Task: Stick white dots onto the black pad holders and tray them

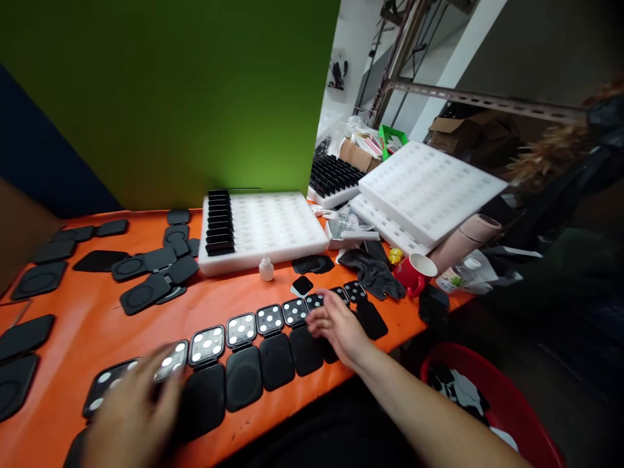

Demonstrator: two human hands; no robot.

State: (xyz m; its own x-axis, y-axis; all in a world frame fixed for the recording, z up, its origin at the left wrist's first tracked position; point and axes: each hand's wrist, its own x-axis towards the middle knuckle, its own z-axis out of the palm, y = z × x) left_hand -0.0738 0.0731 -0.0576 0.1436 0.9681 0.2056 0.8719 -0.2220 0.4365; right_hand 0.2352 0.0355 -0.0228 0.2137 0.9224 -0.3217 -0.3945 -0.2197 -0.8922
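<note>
Busy now over hinged black pads (244, 379) at lower centre, likely lined up unfolded to bare white dots (241, 329), with right hand (341, 325) loosely spread mid-frame, left hand (131, 409) lower left, too blurred to tell its grip.

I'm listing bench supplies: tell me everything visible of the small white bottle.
The bottle is whitish, seemingly plastic, its squat body narrowing to a small tip. It stands upright on the orange table, just in front of the white tray. Only the table appears to touch it; contents can't be made out.
</note>
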